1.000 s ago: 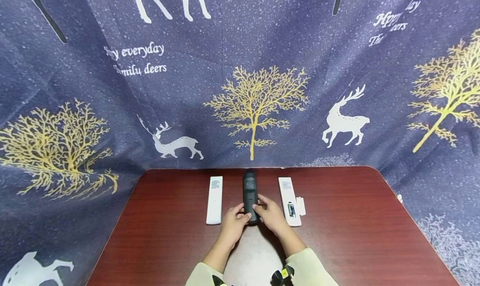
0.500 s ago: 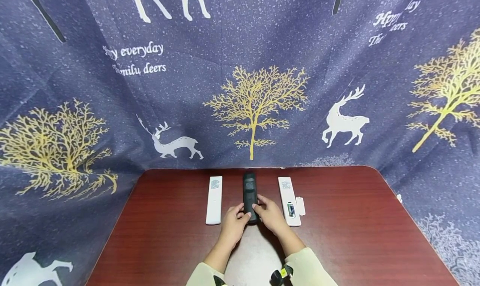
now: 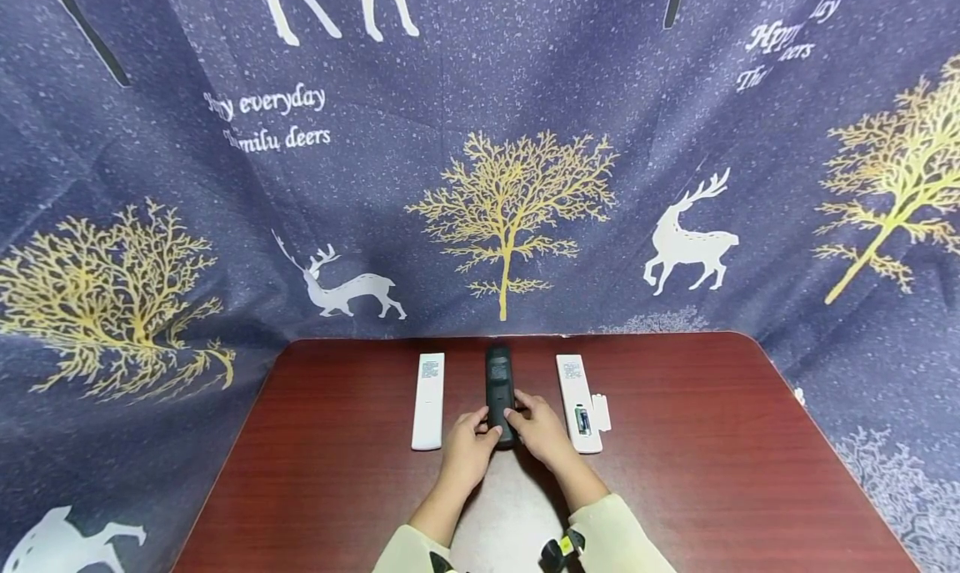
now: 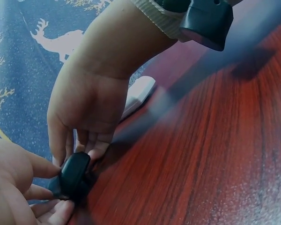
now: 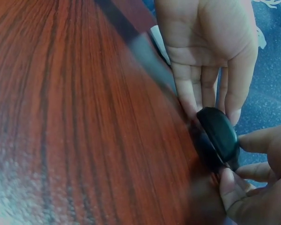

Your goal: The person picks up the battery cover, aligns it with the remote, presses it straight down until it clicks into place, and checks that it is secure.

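A black remote control (image 3: 500, 381) lies back side up on the table, pointing away from me. My left hand (image 3: 467, 449) grips its near left edge, thumb on top near the end. On the opposite edge my right hand (image 3: 543, 433) holds it, with the thumb pressed on the back just below the middle. The left wrist view shows the rounded near end of the remote (image 4: 75, 171) between the fingers of both hands. From the right wrist, the same end (image 5: 220, 133) appears slightly raised on its near side over the wood. Its battery cover looks in place.
To the left lies a white remote (image 3: 428, 402), back up. Another white remote (image 3: 572, 381) on the right has its compartment uncovered with a battery (image 3: 582, 421) inside, its white cover (image 3: 602, 413) beside it. A patterned blue curtain (image 3: 450, 223) hangs behind the table (image 3: 697, 456).
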`<state>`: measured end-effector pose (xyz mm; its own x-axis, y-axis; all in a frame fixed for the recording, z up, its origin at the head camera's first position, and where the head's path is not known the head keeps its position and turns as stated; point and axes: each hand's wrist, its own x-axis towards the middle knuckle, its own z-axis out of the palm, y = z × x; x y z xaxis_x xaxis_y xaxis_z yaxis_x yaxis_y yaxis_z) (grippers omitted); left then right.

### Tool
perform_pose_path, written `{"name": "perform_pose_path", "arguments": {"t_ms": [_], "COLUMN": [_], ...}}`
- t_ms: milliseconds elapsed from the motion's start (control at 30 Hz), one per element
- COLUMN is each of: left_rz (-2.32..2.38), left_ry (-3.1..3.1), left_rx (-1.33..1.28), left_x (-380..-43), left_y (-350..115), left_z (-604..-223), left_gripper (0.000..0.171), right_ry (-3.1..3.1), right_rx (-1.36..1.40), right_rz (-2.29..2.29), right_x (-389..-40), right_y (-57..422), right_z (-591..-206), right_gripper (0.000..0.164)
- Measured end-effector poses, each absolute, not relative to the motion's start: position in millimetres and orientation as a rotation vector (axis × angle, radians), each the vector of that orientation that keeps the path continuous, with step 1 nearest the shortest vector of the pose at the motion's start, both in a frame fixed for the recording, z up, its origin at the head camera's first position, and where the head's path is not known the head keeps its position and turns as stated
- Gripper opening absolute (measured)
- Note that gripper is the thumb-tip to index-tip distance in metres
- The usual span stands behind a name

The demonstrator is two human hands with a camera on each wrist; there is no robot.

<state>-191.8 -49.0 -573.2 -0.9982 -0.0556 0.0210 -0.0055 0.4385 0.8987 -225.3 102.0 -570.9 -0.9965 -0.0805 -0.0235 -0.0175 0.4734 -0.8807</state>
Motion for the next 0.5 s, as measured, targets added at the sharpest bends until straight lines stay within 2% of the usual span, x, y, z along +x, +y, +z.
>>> {"name": "perform_pose_path", "arguments": {"t_ms": [500], "left_rz": [-1.706], "left_ry": [-2.577], "left_rx": [0.056], "left_x": [-190.5], "left_y": [-46.5], "left_z": [-575.3], "left_gripper": [0.046], "right_ry": [2.759], "right_rx": [-0.088], "right_rz": [-1.471], "right_x": [-223.3], "right_y": [98.8], "right_z": [-569.9], "right_gripper": [0.052]}}
